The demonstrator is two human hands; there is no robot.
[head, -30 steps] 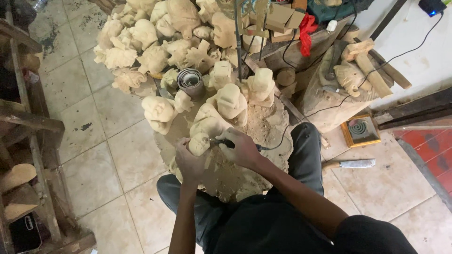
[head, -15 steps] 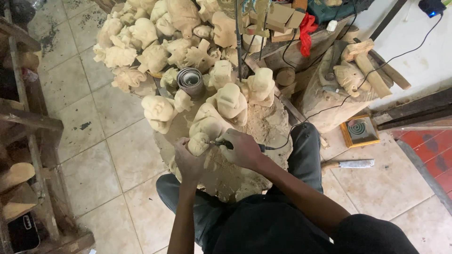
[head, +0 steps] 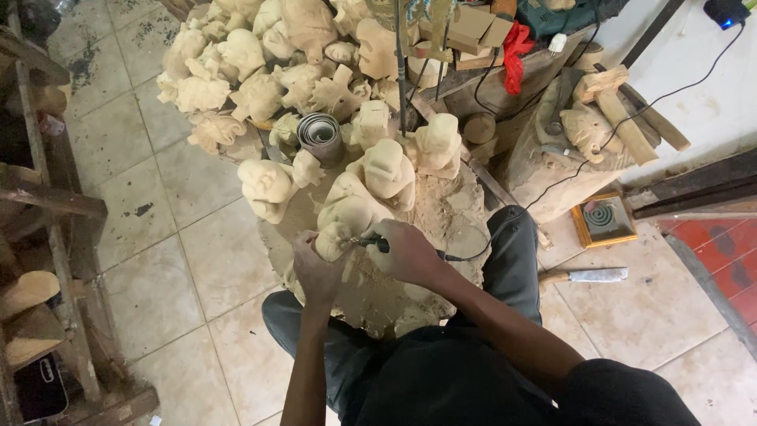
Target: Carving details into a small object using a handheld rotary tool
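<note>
A pale wooden carving [head: 341, 225] rests on a dust-covered stump [head: 441, 213] before the seated person, its form roughed out, its surface unfinished. The left hand [head: 314, 264] cups it from below; the right hand [head: 406, 251] grips a corded rotary tool [head: 371, 244] against it. Similar carved figures [head: 260, 71] are heaped beyond.

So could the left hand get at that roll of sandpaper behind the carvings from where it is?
Probably, with a stretch: the left hand steadies the carving, and the roll stands beyond it, top exposed, carved figures crowding its sides.
</note>
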